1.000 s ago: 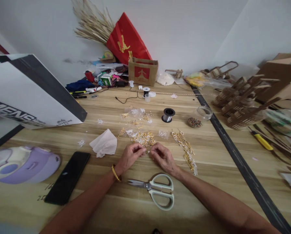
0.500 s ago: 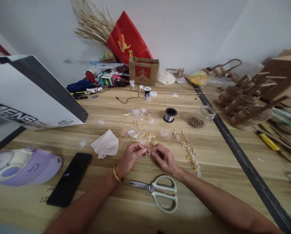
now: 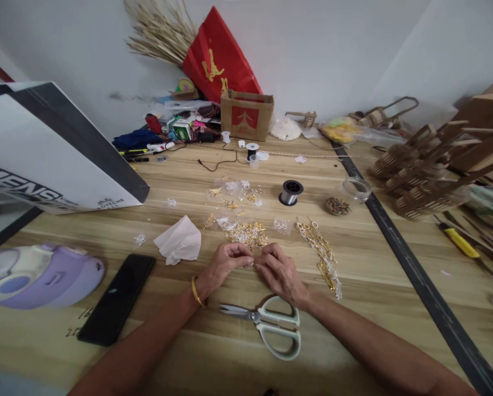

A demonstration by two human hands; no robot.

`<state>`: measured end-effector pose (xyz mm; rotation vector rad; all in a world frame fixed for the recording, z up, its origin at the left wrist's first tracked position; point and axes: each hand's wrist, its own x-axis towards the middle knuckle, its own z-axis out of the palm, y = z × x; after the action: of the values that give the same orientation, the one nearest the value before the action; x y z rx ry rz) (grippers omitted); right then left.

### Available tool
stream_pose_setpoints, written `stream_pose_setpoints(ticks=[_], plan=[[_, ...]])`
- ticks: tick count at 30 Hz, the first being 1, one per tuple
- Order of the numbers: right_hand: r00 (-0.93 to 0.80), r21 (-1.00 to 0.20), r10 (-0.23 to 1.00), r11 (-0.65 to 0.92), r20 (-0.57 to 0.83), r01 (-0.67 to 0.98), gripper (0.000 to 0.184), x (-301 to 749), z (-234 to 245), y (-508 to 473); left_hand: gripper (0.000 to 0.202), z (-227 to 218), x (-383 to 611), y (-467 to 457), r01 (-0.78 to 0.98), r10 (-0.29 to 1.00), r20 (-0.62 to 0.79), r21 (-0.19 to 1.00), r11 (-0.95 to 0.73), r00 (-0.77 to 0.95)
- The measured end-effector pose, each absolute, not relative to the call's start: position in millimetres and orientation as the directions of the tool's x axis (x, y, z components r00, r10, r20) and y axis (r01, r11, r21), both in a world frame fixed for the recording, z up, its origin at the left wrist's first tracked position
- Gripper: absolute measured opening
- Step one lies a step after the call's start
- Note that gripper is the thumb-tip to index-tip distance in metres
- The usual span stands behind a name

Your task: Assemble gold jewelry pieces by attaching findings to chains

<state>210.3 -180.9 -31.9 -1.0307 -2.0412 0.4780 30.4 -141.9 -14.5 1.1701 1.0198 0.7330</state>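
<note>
My left hand (image 3: 229,262) and my right hand (image 3: 280,271) meet fingertip to fingertip over the wooden table (image 3: 159,300). Both are closed in a pinch, and whatever small bit lies between the fingers is too tiny to name. Just beyond the fingertips spreads a pile of gold and silver beads (image 3: 247,234). Right of my right hand lie beaded strands (image 3: 323,256) in gold and silver. Scissors with pale handles (image 3: 267,322) rest in front of my wrists, blades pointing left. A gold bangle (image 3: 196,291) circles my left wrist.
At left are a crumpled tissue (image 3: 179,242), a black phone (image 3: 116,300), a purple-and-white container (image 3: 52,278) and a large white box (image 3: 65,159). Beyond the beads stand a wire spool (image 3: 290,193) and a clear jar of beads (image 3: 338,205). Small woven baskets (image 3: 420,190) crowd the right.
My right hand has turned slightly, its fingers curling more over the pinch. My left hand stays almost in place. The whole view has shifted a little.
</note>
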Motion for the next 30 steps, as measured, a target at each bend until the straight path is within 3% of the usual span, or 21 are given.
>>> stream_pose_setpoints(ticks=[6, 13, 30], plan=[[-0.467, -0.482, 0.727, 0.685, 0.503, 0.547, 0.013, 212.4, -36.9, -181.8, 0.017, -14.0, 29.6, -142.4, 0.071, 0.872, -0.230, 0.973, 0.221, 0.433], [-0.498, -0.617, 0.733, 0.670, 0.463, 0.413, 0.017, 211.3, -35.3, -179.0, 0.012, -14.6, 30.1, -139.3, 0.098, 0.861, -0.202, 0.979, 0.176, 0.466], [-0.470, -0.647, 0.746, 0.655, 0.471, 0.391, 0.016, 210.6, -33.4, -177.9, 0.021, -13.8, 32.9, -143.8, 0.028, 0.863, -0.162, 0.985, 0.169, 0.478]])
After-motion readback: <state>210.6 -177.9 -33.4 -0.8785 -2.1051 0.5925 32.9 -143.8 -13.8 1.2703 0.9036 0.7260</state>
